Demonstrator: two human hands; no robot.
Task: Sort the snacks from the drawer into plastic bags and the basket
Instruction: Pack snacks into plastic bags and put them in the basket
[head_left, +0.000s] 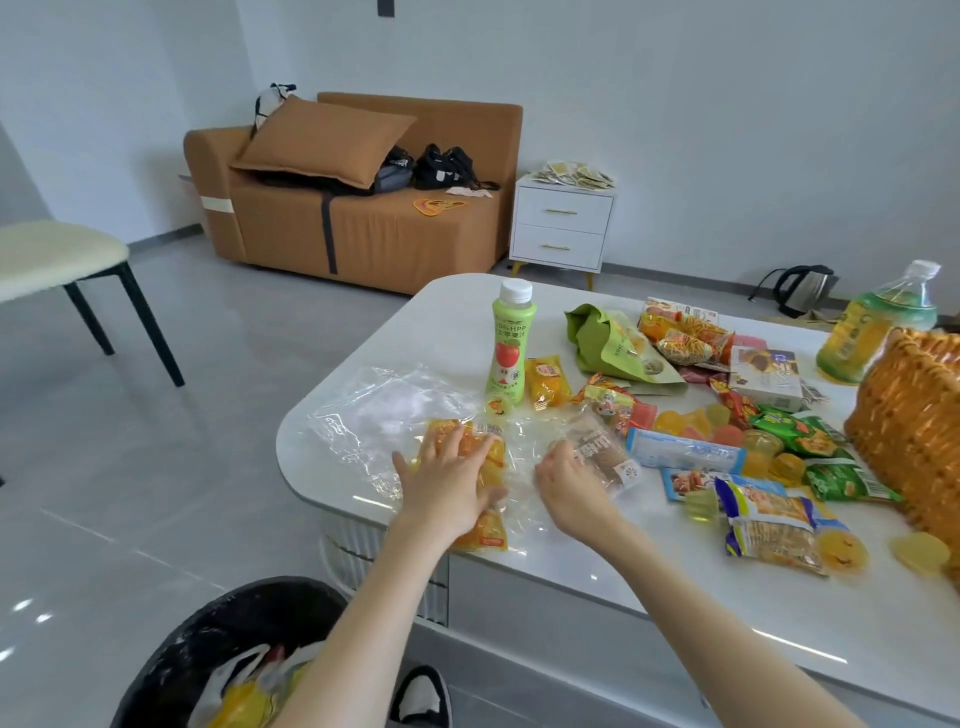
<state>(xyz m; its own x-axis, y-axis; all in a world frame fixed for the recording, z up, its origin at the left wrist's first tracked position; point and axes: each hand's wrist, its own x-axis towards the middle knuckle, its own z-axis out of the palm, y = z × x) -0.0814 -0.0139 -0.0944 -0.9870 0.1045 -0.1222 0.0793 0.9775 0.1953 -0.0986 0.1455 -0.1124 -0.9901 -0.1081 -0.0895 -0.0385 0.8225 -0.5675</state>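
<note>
The orange snack packet (491, 457) lies on the clear plastic bag (363, 410) near the desk's (571, 566) left edge, the left grip (447, 478) pressed flat and wide on it. Just right, the right grip (569, 486) pinches a biscuit packet (605, 452). The slick bag may slide off the edge, spilling snacks.

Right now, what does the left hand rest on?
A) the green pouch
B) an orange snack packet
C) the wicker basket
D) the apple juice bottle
B: the left hand lies flat, fingers spread, on the orange snack packet by the clear plastic bag.
</note>
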